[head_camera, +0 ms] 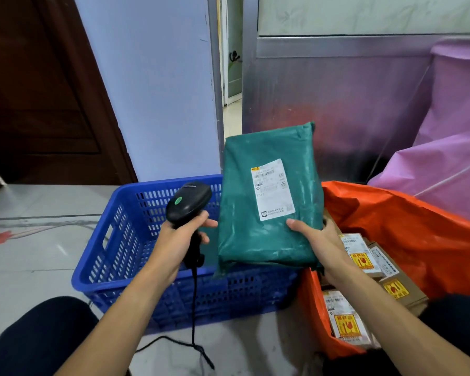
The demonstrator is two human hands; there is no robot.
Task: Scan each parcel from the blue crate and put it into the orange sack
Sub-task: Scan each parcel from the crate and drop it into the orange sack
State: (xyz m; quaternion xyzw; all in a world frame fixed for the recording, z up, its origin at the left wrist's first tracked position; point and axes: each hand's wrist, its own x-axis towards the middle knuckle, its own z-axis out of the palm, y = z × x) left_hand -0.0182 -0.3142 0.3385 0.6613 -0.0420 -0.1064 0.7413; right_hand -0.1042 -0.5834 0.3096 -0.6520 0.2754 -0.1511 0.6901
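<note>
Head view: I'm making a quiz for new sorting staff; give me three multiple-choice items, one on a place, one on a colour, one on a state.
1. Where is the orange sack relative to the blue crate?
A. left of it
B. right of it
C. inside it

2. What colour is the parcel that the right hand holds up?
A. green
B. purple
C. brown

3. What is the left hand doing?
A. hanging empty
B. pressing the floor
C. gripping the scanner

Answers:
1 B, the sack stands beside the crate's right wall.
2 A, its wrap is green, with a white label.
3 C, its fingers curl round the scanner's handle.
</note>
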